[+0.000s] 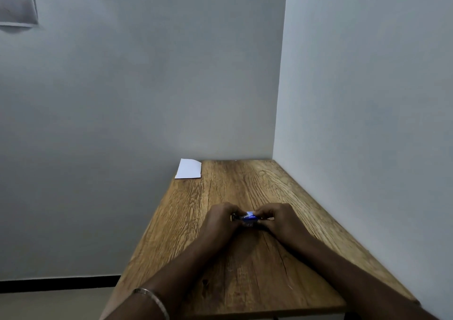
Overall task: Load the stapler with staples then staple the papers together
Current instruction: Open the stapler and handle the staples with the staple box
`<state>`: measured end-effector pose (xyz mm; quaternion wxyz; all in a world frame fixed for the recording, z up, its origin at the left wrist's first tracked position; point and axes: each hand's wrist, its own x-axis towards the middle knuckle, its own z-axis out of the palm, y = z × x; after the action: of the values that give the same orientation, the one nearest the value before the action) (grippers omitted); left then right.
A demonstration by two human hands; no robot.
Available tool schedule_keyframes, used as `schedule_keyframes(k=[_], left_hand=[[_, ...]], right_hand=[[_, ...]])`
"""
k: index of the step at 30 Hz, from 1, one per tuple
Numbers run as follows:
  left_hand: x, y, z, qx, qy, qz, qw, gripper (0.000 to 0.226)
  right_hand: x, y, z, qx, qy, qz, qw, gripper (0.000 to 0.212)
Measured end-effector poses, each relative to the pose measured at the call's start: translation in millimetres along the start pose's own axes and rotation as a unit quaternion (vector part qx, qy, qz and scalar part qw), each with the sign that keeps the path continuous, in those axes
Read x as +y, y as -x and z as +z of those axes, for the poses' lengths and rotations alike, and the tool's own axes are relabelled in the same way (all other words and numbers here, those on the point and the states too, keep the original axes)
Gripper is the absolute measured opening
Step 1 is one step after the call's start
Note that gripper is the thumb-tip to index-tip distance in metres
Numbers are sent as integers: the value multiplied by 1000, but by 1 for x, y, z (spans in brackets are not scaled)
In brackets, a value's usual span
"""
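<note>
Two hands, left hand (220, 218) and right hand (277, 219), are showing at six o'clock; one stapler (246, 217), one paper stack (188, 169) at twelve, one bangle (153, 301).

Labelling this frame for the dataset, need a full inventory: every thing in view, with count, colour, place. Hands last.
stapler: 1, blue with dark metal parts, mid-table, held between both hands
papers: 1 small stack, sheet count not clear, white, far left corner of the table against the wall, overhanging the left edge
table: 1, brown wood grain, set into the room corner
cloth: 1, grey, hanging on the wall at upper left, cut off by the frame
skirting strip: 1, black, along the foot of the left wall
bangle: 1, silver metal, on the left wrist
left hand: 1, fingers curled round the stapler's left end
right hand: 1, fingers curled round the stapler's right end
</note>
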<state>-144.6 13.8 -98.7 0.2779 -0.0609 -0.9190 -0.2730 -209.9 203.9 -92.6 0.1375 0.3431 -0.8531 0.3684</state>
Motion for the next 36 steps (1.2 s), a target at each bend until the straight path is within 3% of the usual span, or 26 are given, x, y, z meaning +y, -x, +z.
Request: schedule_keyframes(k=[19, 36], left_hand=[[-50, -137, 78, 9, 19, -18, 1000, 21], [-133, -276, 129, 8, -37, -30, 999, 23]], right_hand=[[91, -117, 8, 29, 18, 47, 998, 20], [176, -256, 50, 55, 51, 36, 997, 20]])
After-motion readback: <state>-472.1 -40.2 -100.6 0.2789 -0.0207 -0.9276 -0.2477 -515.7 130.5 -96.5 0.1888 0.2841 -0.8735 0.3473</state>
